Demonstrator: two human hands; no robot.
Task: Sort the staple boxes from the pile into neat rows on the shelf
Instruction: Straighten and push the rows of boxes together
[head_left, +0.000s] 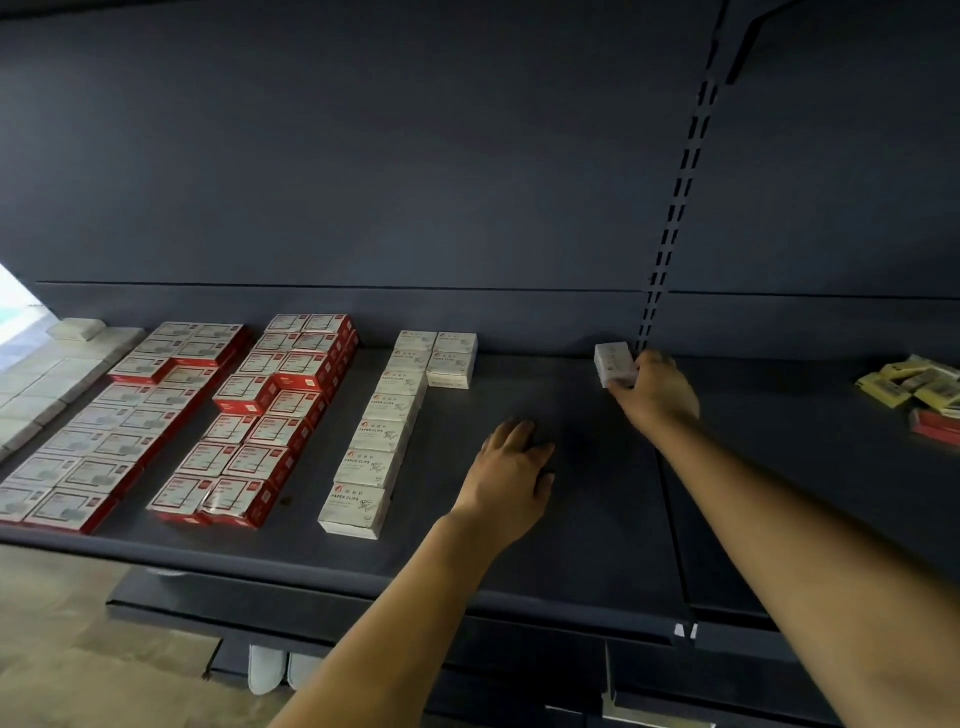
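My right hand grips a small white box near the back of the dark shelf, by the slotted upright. My left hand rests palm down on the bare shelf with its fingers relaxed and holds nothing. To its left stands a row of white paper-clip boxes running front to back, with a shorter second row started beside it at the back. Rows of red-and-white boxes fill the shelf further left.
A loose pile of yellow and red boxes lies at the far right of the shelf. Pale flat boxes sit at the far left. A slotted upright divides the back panel. Lower shelves and floor show below.
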